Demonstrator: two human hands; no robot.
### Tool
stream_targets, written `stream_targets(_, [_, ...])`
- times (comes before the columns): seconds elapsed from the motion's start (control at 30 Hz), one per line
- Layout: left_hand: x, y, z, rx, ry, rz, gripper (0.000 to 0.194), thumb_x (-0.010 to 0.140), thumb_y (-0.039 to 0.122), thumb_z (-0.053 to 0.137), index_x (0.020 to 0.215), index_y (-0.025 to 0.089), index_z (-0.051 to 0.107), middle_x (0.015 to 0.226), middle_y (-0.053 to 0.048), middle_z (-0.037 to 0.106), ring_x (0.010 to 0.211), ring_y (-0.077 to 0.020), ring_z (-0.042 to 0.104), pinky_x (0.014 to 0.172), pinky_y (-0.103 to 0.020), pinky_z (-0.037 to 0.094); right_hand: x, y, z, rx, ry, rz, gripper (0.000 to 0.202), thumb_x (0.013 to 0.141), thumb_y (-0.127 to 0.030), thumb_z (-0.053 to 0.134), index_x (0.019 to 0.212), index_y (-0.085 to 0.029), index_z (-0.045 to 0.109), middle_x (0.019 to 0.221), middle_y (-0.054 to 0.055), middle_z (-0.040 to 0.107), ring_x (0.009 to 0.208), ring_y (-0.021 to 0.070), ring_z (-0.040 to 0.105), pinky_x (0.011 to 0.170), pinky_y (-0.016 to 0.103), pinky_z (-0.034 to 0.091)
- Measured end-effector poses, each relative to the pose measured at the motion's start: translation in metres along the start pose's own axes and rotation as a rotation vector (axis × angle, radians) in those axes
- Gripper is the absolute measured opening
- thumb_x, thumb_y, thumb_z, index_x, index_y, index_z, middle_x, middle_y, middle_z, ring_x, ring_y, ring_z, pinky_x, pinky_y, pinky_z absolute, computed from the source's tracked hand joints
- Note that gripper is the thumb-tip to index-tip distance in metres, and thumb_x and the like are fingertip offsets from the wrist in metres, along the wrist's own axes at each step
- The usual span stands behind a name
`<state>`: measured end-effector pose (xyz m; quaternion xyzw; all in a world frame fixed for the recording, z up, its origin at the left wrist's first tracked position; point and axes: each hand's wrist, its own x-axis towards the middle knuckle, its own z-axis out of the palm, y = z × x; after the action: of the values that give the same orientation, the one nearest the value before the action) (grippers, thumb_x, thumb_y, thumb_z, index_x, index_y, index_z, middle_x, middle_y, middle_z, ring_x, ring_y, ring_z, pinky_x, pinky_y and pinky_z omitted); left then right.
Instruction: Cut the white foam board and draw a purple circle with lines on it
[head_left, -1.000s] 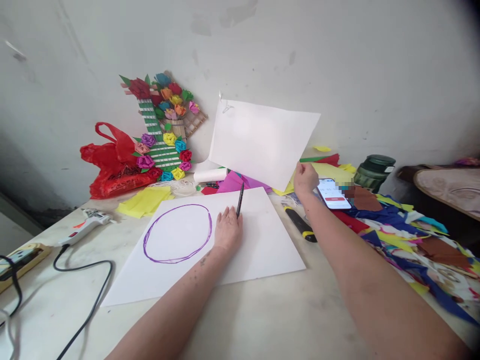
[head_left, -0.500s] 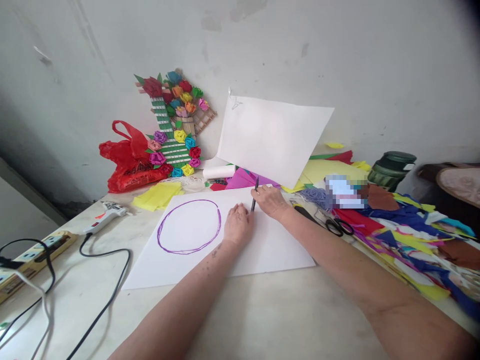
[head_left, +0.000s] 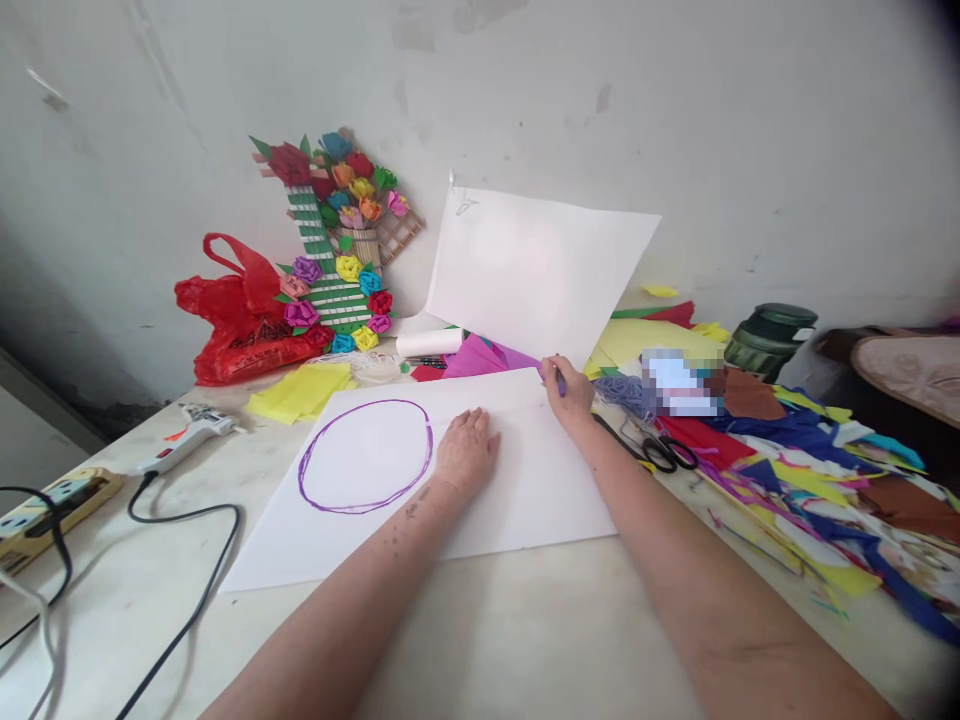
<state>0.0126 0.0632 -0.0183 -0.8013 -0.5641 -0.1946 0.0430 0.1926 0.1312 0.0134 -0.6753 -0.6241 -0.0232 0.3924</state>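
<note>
A large white sheet (head_left: 525, 490) lies on the pale table, with a purple circle (head_left: 301, 480) drawn on its left half. My left hand (head_left: 466, 452) rests flat on the sheet just right of the circle, fingers spread and holding nothing. Near the sheet's back right edge, my right hand (head_left: 568, 392) is closed around a dark purple marker (head_left: 561, 382). Behind the sheet, a second white sheet (head_left: 540, 270) leans against the wall, and purple paper (head_left: 487, 358) lies at its foot.
Black-handled scissors (head_left: 660, 455), grey yarn (head_left: 626, 393) and coloured scraps (head_left: 810, 470) lie to the right. On the left are yellow paper (head_left: 300, 392), a red bag (head_left: 244, 330), a paper-flower craft (head_left: 337, 290), a glue gun (head_left: 184, 440) and a power strip (head_left: 67, 505).
My right hand has moved right, away from my left hand, and the marker in it is now tilted differently. My left hand stays on the sheet. The view has shifted slightly.
</note>
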Motion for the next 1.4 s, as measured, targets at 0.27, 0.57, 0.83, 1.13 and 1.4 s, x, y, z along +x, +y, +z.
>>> stream_targets(0.27, [0.002,-0.006,-0.008,0.020,-0.067,0.072,0.046,0.085,0.034,0.036,0.122,0.009,0.047,0.130,-0.013,0.046,0.123,-0.0221,0.037,0.104,-0.035,0.028,-0.006,0.011,0.001,-0.270,-0.050,-0.127,0.028,0.084,-0.030,0.034,0.093,-0.022,0.059,0.082,0.003,0.065,0.069,0.0164,0.056,0.057,0.025,0.030])
stream_targets(0.57, [0.001,-0.010,-0.006,0.015,-0.065,0.081,0.048,0.086,0.035,0.036,0.123,0.007,0.046,0.131,-0.014,0.045,0.126,-0.0220,0.033,0.106,-0.035,0.025,-0.016,0.014,0.011,-0.226,-0.102,-0.178,0.032,0.074,-0.025,0.046,0.106,-0.020,0.051,0.102,0.007,0.058,0.092,0.0210,0.052,0.063,0.027,0.036])
stream_targets(0.83, [-0.001,-0.010,-0.005,0.006,-0.062,0.068,0.049,0.086,0.035,0.034,0.125,0.007,0.044,0.133,-0.013,0.043,0.127,-0.0226,0.030,0.107,-0.035,0.023,-0.017,0.014,0.011,-0.197,-0.129,-0.210,0.037,0.069,-0.019,0.048,0.106,-0.021,0.050,0.101,0.007,0.056,0.094,0.0230,0.049,0.064,0.029,0.039])
stream_targets(1.13, [-0.002,-0.010,0.000,-0.007,-0.029,0.066,0.049,0.086,0.036,0.034,0.125,0.008,0.045,0.132,-0.013,0.044,0.126,-0.0228,0.032,0.106,-0.037,0.025,-0.018,0.004,0.005,-0.291,-0.107,-0.079,0.029,0.080,-0.028,0.041,0.106,-0.017,0.047,0.100,0.012,0.054,0.083,0.0243,0.056,0.063,0.032,0.040])
stream_targets(1.4, [-0.003,-0.010,0.004,-0.013,-0.013,0.056,0.047,0.087,0.034,0.034,0.125,0.010,0.045,0.132,-0.013,0.044,0.127,-0.0230,0.031,0.105,-0.039,0.025,-0.014,-0.002,0.007,-0.266,-0.223,0.169,0.031,0.084,-0.038,0.037,0.104,-0.015,0.045,0.083,0.013,0.061,0.079,0.0258,0.060,0.063,0.033,0.040])
